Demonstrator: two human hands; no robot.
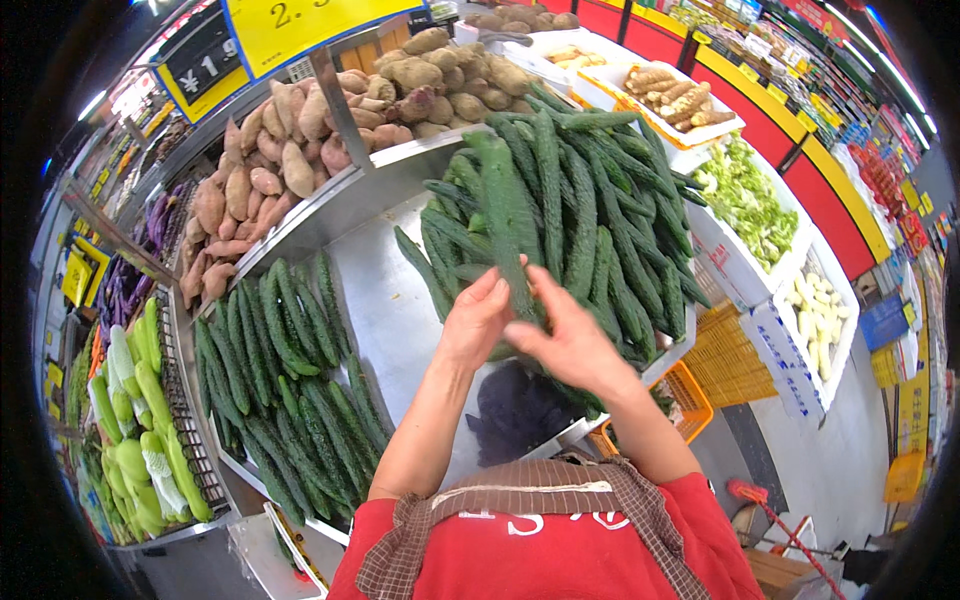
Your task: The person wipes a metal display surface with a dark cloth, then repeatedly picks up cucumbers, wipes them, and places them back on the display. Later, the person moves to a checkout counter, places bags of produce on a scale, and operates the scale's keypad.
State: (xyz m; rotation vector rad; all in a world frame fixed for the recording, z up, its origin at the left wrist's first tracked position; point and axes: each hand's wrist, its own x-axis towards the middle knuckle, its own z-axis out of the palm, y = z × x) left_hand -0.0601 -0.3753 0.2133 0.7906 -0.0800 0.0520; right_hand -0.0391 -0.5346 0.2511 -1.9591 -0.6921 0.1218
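Note:
My left hand grips the lower end of a cucumber, which points away from me over the metal display tray and looks blurred. Close beside it, my right hand has its fingers spread near the same end; whether it touches the cucumber is hard to tell. Behind and to the right of both hands lies a large heap of cucumbers. More cucumbers lie in rows on the left part of the tray. Below my hands is a dark, crumpled item, perhaps a bag or glove.
Sweet potatoes and potatoes fill the bin behind the tray. Luffas and other green vegetables are at the left. White foam boxes of produce stand right, with an orange crate below. Price signs hang above.

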